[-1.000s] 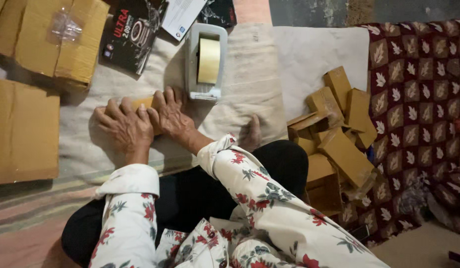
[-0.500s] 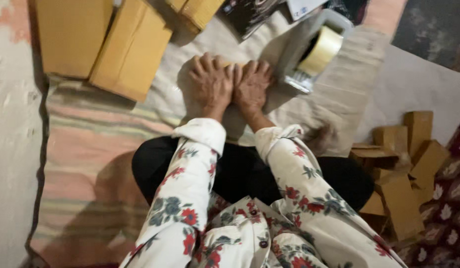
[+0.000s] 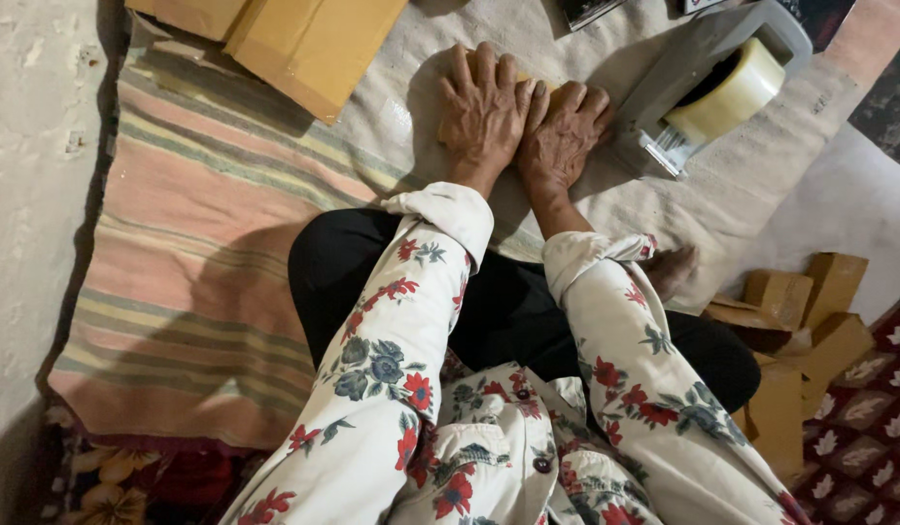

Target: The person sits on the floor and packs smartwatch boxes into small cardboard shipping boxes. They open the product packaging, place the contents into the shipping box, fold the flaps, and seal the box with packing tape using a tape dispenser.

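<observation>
Two hands pressed flat, side by side: left hand (image 3: 484,112) and right hand (image 3: 564,136) cover a small box (image 3: 555,94), mostly hidden beneath. Tape dispenser (image 3: 708,92) sits just right of them, flat cardboard (image 3: 309,44) up to the left.

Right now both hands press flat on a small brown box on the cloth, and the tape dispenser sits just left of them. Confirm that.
One detail is wrong. The head view shows the left hand and right hand pressing side by side on the small brown box on the cloth, but the tape dispenser sits just to their right, not left.
</observation>
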